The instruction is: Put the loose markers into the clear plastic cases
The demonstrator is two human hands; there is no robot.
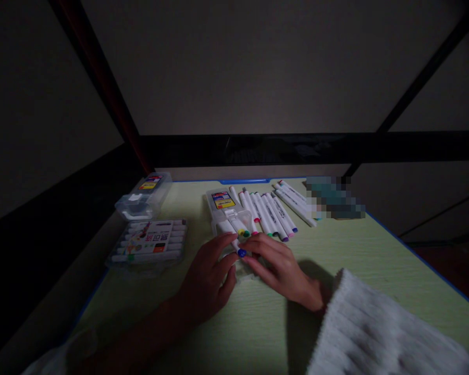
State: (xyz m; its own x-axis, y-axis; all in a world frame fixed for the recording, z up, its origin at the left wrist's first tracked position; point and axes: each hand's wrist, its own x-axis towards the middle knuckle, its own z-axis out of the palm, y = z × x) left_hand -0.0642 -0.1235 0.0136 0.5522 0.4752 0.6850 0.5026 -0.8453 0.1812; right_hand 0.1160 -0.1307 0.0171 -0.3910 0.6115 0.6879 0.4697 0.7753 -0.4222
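Observation:
A white marker with a blue end (241, 252) lies between my two hands, just in front of an opened clear plastic case (219, 214). My left hand (209, 271) is closed, its index finger and thumb pinching the marker from the left. From the right, the closed fingers of my right hand (283, 265) grip the same marker near its blue end. Several white markers with yellow, green and pink ends stick out of the case beyond my fingertips. Part of the case's lower half is hidden under my hands.
Several loose white markers (271, 213) lie side by side right of the case, with others (296, 202) farther right. Left stand a clear case (156, 192) and a filled marker box (150, 242). A blurred-out teal object (334, 197) rests at the right edge of the pale green table (359, 255).

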